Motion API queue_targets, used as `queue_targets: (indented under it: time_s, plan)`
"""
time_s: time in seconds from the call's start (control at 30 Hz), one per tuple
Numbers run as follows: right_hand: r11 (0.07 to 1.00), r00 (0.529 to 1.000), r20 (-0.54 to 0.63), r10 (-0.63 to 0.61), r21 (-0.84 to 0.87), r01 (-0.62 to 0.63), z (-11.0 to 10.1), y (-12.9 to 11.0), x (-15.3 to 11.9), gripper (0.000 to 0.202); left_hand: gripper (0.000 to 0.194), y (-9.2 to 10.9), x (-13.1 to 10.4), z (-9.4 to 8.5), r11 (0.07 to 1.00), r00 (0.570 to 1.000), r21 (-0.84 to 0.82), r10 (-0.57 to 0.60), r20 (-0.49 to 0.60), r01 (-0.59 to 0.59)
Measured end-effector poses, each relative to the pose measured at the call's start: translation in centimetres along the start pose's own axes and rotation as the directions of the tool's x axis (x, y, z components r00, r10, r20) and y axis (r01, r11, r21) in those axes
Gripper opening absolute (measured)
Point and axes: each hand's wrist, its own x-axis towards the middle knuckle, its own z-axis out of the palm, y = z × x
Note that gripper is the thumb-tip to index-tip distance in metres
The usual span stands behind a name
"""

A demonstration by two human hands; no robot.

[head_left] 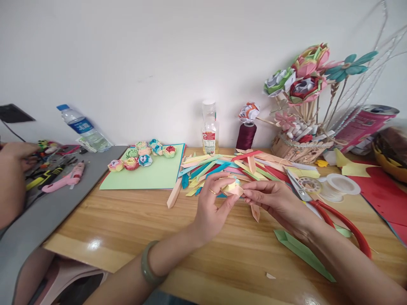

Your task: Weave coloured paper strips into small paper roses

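Observation:
A small folded paper flower [232, 187] in yellow, peach and a little blue is held up over the wooden table. My left hand [213, 207] grips it from the left, fingers curled round it and thumb below. My right hand [265, 197] pinches its right edge between thumb and fingertips. Behind the hands lies a heap of coloured folded paper strips [203, 167]. One peach strip [174, 195] sticks out from the heap at its left. Several finished paper flowers [145, 160] rest on green paper sheets [140, 182] farther left.
Red-handled scissors [346, 220], tape rolls [343, 185] and a green strip [302, 254] lie around my right forearm. Behind stand a clear bottle [209, 131], a purple thread spool [246, 135] and a basket [300, 149] of flowers. Another person's arm [12, 182] is at the far left, near tools.

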Motion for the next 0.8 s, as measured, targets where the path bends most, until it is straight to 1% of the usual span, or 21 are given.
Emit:
queue_targets:
  time_s: [0.13, 0.5, 0.6, 0.7, 0.8]
  plan:
    - [0.999, 1.0, 0.016, -0.004, -0.041, 0.005, -0.11, 0.14, 0.08, 0.029, 0.028, 0.02, -0.02, -0.01, 1.0, 1.0, 0.007, 0.003, 0.013, -0.003]
    - [0.965, 0.993, 0.007, -0.114, -0.235, 0.113, 0.13, -0.11, -0.18, 0.032, 0.027, 0.17, -0.03, -0.01, 0.999, 0.999, 0.021, 0.024, 0.03, -0.025]
    - [0.95, 0.992, 0.013, -0.126, -0.287, 0.124, 0.13, -0.09, -0.19, 0.033, 0.027, 0.24, -0.04, -0.02, 1.0, 0.999, 0.018, 0.024, 0.034, -0.025]
    - [0.929, 0.99, 0.025, -0.142, -0.342, 0.142, 0.06, -0.04, -0.22, 0.032, 0.028, 0.25, -0.04, -0.01, 1.0, 0.999, 0.017, 0.017, 0.04, -0.017]
    - [0.899, 0.981, 0.044, -0.191, -0.392, 0.193, -0.05, -0.07, -0.21, 0.031, 0.027, 0.17, -0.03, 0.04, 1.0, 0.998, 0.012, -0.02, 0.051, 0.019]
